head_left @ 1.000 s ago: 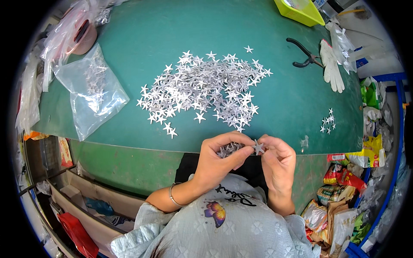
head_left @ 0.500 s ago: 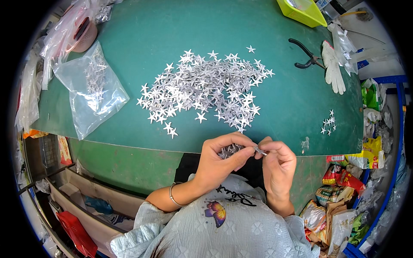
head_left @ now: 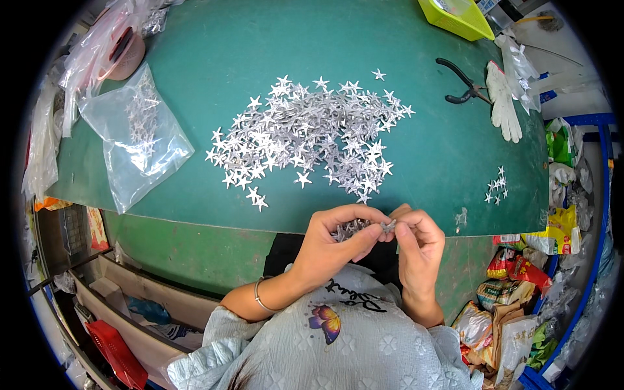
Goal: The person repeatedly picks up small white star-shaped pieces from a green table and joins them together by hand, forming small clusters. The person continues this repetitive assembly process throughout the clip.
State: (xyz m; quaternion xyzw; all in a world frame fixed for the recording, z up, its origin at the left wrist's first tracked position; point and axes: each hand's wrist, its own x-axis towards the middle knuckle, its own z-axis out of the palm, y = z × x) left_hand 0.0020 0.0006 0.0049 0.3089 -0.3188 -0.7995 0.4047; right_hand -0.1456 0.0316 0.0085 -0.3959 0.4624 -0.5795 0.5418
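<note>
My left hand (head_left: 338,237) is curled round a clump of silver metal stars (head_left: 349,229) at the table's near edge. Its thumb and forefinger meet my right hand (head_left: 419,250) at one small silver star (head_left: 388,227), which the fingertips of both hands pinch. Beyond them, a broad pile of silver stars (head_left: 312,127) spreads over the middle of the green table (head_left: 214,39). Several more stars (head_left: 497,186) lie in a small group at the right. A clear plastic bag (head_left: 146,136) with stars inside rests to the left.
Black-handled pliers (head_left: 465,81) and a white glove (head_left: 502,104) lie at the far right, below a yellow-green basket (head_left: 458,18). A pink basket (head_left: 127,55) with plastic bags stands far left. Packed shelves with a blue frame (head_left: 604,169) border the right side; a red container (head_left: 117,354) sits lower left.
The star between my fingertips has turned and shifted slightly to the left. My right hand has closed in a little; the pile stays as it was.
</note>
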